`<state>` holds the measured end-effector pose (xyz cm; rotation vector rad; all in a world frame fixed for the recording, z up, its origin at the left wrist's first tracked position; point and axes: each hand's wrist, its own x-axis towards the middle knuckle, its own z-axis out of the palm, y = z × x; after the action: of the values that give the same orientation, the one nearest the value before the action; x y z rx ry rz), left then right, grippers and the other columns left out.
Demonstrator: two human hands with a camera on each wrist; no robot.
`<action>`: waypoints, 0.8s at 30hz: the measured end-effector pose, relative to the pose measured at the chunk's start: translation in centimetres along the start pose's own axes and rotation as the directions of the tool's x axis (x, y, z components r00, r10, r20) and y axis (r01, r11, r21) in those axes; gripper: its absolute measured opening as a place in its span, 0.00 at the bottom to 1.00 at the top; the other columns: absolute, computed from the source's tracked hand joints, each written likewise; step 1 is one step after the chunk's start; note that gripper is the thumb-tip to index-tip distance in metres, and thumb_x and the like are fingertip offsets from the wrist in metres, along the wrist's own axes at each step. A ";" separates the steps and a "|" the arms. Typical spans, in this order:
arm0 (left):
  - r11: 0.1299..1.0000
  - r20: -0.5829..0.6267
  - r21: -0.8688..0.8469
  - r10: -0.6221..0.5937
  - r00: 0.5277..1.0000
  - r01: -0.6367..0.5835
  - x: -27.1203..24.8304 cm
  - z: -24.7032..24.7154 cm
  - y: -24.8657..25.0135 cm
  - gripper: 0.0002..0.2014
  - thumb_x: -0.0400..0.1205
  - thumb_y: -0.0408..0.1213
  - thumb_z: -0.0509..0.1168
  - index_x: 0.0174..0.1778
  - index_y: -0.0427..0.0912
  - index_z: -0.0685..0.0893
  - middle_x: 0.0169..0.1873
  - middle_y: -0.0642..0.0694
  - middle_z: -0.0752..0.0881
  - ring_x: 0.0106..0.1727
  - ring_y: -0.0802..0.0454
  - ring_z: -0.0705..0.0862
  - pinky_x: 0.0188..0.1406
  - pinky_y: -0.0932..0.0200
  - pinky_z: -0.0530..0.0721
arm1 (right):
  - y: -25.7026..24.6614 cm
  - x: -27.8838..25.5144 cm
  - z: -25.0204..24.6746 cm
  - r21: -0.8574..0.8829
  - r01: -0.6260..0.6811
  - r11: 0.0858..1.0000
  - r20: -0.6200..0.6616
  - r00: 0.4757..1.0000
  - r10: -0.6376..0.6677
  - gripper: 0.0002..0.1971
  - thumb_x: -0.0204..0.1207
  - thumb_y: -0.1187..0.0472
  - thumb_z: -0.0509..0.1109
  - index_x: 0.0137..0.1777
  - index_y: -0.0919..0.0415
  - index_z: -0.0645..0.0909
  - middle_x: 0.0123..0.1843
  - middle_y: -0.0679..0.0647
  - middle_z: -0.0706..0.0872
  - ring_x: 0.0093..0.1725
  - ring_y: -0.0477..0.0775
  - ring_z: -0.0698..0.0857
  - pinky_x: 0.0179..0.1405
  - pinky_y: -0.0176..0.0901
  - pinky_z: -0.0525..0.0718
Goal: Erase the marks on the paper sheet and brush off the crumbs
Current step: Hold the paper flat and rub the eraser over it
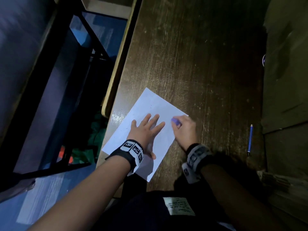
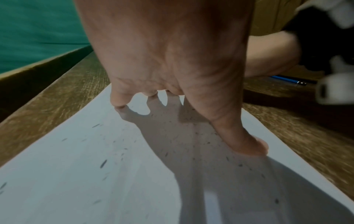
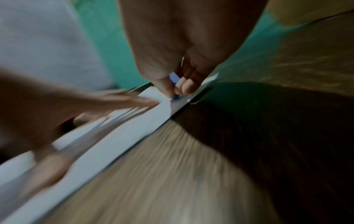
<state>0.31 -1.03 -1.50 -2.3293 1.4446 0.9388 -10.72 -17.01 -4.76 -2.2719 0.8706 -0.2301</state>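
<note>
While one white paper sheet lies askew near the left edge of the dark wooden table, two hands work on it; the left hand rests flat on the sheet's middle, fingers straight and spread, thumb set out toward the near edge; the right hand sits at the sheet's right corner, thumb and curled fingers pinching one purple-blue eraser, whose tip touches the paper in the right wrist view, though that view is blurred. Many small dark crumbs are scattered over the sheet around and under the left hand, too numerous and fine to count; a few short dark strokes show on the sheet beyond the fingers in the head view, and whether these are marks or crumbs cannot be told. One blue pencil lies on the table to the right, well apart from the sheet. Each wrist carries one band bearing square black-and-white coded tags. One pale label on the person's dark clothing shows printed lines too small to read.
</note>
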 end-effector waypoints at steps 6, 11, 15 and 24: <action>0.999 -0.002 0.028 -0.020 1.000 0.020 0.2 0.0 0.0 0.71 0.62 0.74 0.77 0.87 0.61 0.32 0.87 0.52 0.28 0.89 0.45 0.32 0.80 0.24 0.58 | -1.2 -3.6 1.0 0.118 0.347 0.930 0.429 0.827 -0.363 0.05 0.79 0.60 0.70 0.51 0.56 0.86 0.40 0.45 0.78 0.32 0.41 0.76 0.39 0.40 0.79; 0.999 0.001 0.022 -0.028 1.000 0.028 -0.1 -0.2 0.0 0.72 0.60 0.76 0.77 0.88 0.61 0.34 0.88 0.53 0.30 0.89 0.46 0.33 0.80 0.23 0.57 | 0.2 0.9 0.3 0.005 -0.029 1.000 -0.071 0.997 0.029 0.07 0.75 0.61 0.74 0.51 0.58 0.89 0.49 0.54 0.88 0.42 0.52 0.87 0.48 0.48 0.88; 0.999 -0.008 0.019 -0.027 1.000 0.027 0.2 0.1 -0.1 0.72 0.61 0.75 0.77 0.87 0.62 0.32 0.88 0.53 0.29 0.89 0.46 0.32 0.80 0.23 0.56 | -1.6 -6.0 2.3 0.070 0.287 0.955 0.348 0.890 -0.293 0.06 0.76 0.61 0.71 0.50 0.58 0.87 0.42 0.50 0.82 0.35 0.48 0.80 0.39 0.43 0.83; 1.000 -0.018 0.016 -0.020 1.000 0.021 0.0 0.0 -0.2 0.73 0.58 0.77 0.77 0.88 0.61 0.35 0.88 0.53 0.32 0.89 0.46 0.33 0.81 0.23 0.55 | -1.0 -1.6 1.5 -0.020 0.006 1.000 -0.006 1.000 -0.006 0.07 0.77 0.61 0.72 0.53 0.60 0.87 0.48 0.56 0.87 0.41 0.54 0.86 0.46 0.50 0.88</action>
<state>0.46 -0.96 -1.56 -2.3423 1.4267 0.9000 -10.82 -14.66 -5.07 -2.2937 0.8734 -0.2321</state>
